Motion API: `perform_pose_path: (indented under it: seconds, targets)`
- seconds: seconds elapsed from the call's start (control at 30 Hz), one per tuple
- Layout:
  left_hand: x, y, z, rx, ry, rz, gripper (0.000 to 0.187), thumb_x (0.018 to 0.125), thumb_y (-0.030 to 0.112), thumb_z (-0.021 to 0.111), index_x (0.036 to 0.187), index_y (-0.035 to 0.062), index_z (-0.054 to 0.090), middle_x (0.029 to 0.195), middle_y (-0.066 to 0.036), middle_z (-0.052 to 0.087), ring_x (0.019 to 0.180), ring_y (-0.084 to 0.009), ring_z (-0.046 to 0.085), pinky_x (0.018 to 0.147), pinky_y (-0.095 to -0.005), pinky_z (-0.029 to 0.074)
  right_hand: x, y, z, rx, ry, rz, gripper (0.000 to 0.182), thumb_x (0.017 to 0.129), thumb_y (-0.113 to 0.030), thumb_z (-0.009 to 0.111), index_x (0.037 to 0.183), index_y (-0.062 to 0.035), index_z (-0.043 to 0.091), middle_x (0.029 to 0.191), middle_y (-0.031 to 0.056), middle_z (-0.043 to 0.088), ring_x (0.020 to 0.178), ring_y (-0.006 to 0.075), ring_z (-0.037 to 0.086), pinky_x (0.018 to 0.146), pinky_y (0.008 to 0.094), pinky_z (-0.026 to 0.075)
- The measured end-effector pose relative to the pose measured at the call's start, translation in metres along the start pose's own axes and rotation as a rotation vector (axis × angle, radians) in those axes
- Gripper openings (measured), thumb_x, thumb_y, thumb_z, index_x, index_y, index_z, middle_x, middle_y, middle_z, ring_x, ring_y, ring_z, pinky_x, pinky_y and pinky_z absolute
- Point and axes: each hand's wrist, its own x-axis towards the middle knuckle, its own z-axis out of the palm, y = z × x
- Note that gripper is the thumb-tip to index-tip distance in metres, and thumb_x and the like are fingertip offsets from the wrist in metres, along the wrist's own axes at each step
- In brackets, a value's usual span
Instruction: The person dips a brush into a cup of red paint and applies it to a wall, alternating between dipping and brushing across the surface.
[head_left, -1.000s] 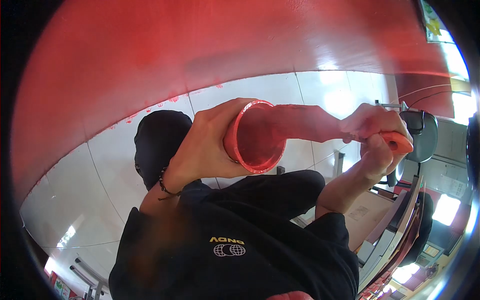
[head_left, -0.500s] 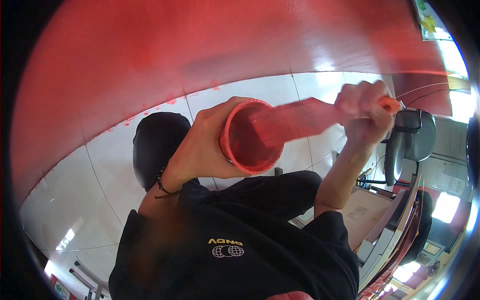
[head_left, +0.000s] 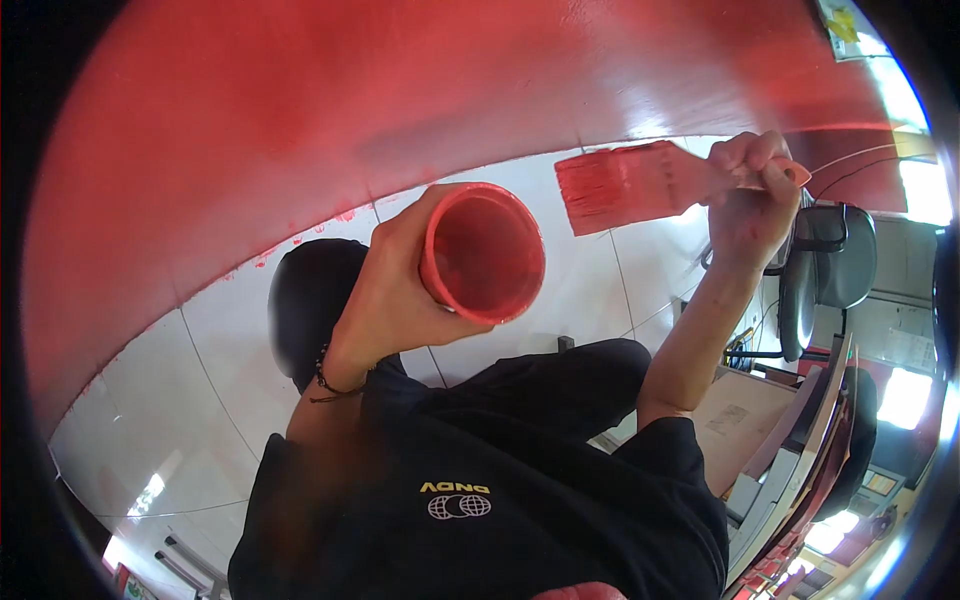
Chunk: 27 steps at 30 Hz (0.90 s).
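Note:
My left hand is wrapped around a red cup, whose open top faces the camera and whose inside is coated red. To its right, my right hand grips the handle of a wide paintbrush. The bristles are covered in red paint and point left, clear of the cup's rim. Beyond both hands rises a glossy red wall.
White floor tiles with red paint spots run along the wall's base. At the right are a black chair, cables, and a cardboard box beside a stack of flat panels.
The brush has come out of the cup and moved up and right with my right hand. My left hand and the cup have shifted slightly left and up.

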Motion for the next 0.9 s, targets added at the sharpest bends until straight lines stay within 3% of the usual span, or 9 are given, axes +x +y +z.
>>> perform_pose_path:
  seconds: [0.03, 0.2, 0.27, 0.3, 0.33, 0.43, 0.57, 0.7, 0.9]
  targets:
    - [0.001, -0.002, 0.002, 0.066, 0.035, 0.004, 0.077, 0.051, 0.019, 0.091, 0.117, 0.0051, 0.056, 0.108, -0.011, 0.065, 0.099, -0.0266, 0.065, 0.083, -0.0351, 0.053, 0.0, 0.001, -0.003, 0.147, 0.024, -0.005, 0.016, 0.091, -0.014, 0.047, 0.094, 0.0003, 0.054, 0.092, 0.024, 0.064, 0.058, 0.0235, 0.062, 0.051, 0.0321, 0.057]
    - [0.005, -0.012, 0.006, 0.248, 0.167, 0.04, 0.075, 0.053, 0.02, 0.091, 0.117, 0.0056, 0.055, 0.106, -0.011, 0.065, 0.096, -0.0285, 0.065, 0.081, -0.0361, 0.053, -0.006, 0.011, 0.012, 0.105, 0.008, -0.027, 0.03, 0.099, -0.026, 0.051, 0.104, 0.0032, 0.054, 0.097, 0.027, 0.065, 0.065, 0.024, 0.068, 0.053, 0.0336, 0.06]
    - [0.005, -0.014, 0.008, 0.427, 0.259, 0.024, 0.08, 0.051, 0.017, 0.092, 0.12, 0.0063, 0.053, 0.113, -0.01, 0.063, 0.102, -0.0237, 0.062, 0.084, -0.0361, 0.052, -0.011, 0.017, 0.018, -0.144, 0.014, 0.006, 0.031, 0.098, -0.025, 0.052, 0.103, 0.0059, 0.053, 0.092, 0.0255, 0.066, 0.062, 0.023, 0.067, 0.05, 0.0321, 0.059]
    - [0.005, -0.013, 0.008, 0.431, 0.257, 0.026, 0.08, 0.051, 0.017, 0.092, 0.12, 0.0063, 0.053, 0.113, -0.01, 0.063, 0.102, -0.0237, 0.062, 0.084, -0.0361, 0.052, -0.013, 0.018, 0.036, -0.197, 0.11, -0.021, 0.029, 0.096, -0.022, 0.055, 0.095, 0.0075, 0.055, 0.081, 0.0224, 0.066, 0.053, 0.0206, 0.065, 0.044, 0.0285, 0.055]
    - [0.005, -0.012, 0.009, 0.498, 0.28, 0.066, 0.08, 0.051, 0.017, 0.092, 0.12, 0.0063, 0.053, 0.114, -0.01, 0.063, 0.102, -0.0249, 0.061, 0.083, -0.037, 0.052, -0.014, 0.019, 0.044, -0.194, 0.113, -0.024, 0.029, 0.096, -0.022, 0.055, 0.095, 0.0075, 0.055, 0.081, 0.0224, 0.066, 0.053, 0.0206, 0.065, 0.044, 0.0285, 0.055]
    - [0.003, -0.014, 0.013, 0.593, 0.327, 0.128, 0.076, 0.053, 0.019, 0.091, 0.119, 0.0077, 0.055, 0.112, -0.009, 0.063, 0.103, -0.0265, 0.06, 0.085, -0.0391, 0.047, -0.017, 0.021, 0.071, -0.328, 0.248, 0.098, 0.029, 0.09, -0.019, 0.066, 0.075, 0.0055, 0.058, 0.065, 0.0159, 0.064, 0.039, 0.0167, 0.057, 0.035, 0.0229, 0.043]
    - [0.001, -0.012, 0.019, 0.68, 0.355, 0.263, 0.069, 0.056, 0.018, 0.087, 0.117, 0.0104, 0.057, 0.111, -0.006, 0.062, 0.103, -0.025, 0.059, 0.092, -0.0394, 0.038, -0.013, 0.036, 0.079, -0.362, 0.305, 0.078, 0.027, 0.086, -0.015, 0.071, 0.073, 0.0044, 0.059, 0.063, 0.0139, 0.063, 0.039, 0.0157, 0.056, 0.035, 0.0233, 0.043]
    - [0.001, -0.017, 0.022, 0.721, 0.341, 0.331, 0.065, 0.056, 0.015, 0.086, 0.115, 0.0108, 0.059, 0.111, -0.005, 0.062, 0.103, -0.0235, 0.058, 0.092, -0.0398, 0.036, -0.012, 0.039, 0.078, -0.351, 0.35, 0.014, 0.027, 0.09, -0.018, 0.064, 0.073, 0.0, 0.055, 0.063, 0.0113, 0.059, 0.035, 0.0095, 0.044, 0.032, 0.0254, 0.045]
    - [0.001, -0.014, 0.016, 0.693, 0.251, 0.457, 0.063, 0.056, 0.013, 0.084, 0.113, 0.0094, 0.059, 0.112, -0.006, 0.062, 0.104, -0.0239, 0.059, 0.093, -0.0409, 0.035, -0.005, 0.02, 0.053, -0.246, 0.394, -0.07, 0.025, 0.089, -0.017, 0.064, 0.074, 0.0015, 0.057, 0.061, 0.0114, 0.058, 0.034, 0.01, 0.044, 0.034, 0.0259, 0.046]
